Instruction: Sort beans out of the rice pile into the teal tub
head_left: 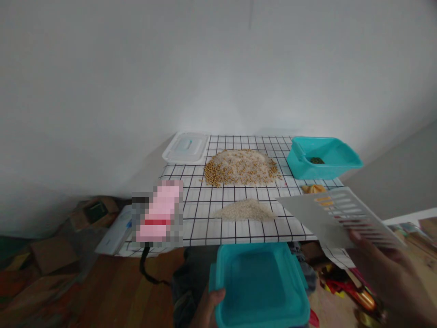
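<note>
Head view: at the bottom centre of the frame the left hand (207,306) grips the left rim of a teal container (261,284). The thumb is pressed on the rim; the other fingers are hidden under it. The container sits low in the frame, in front of the bench (205,228) w/ checkered cloth. At lower right the right hand (385,269), blurred, pinches a grey slotted board (336,214), tilted over the bench's right edge. In the middle of the frame lie a bean and rice pile (241,166) and, below it, a small rice pile (244,209). A teal tub (336,155) stands at right, a clear lid (186,146) at left.
</note>
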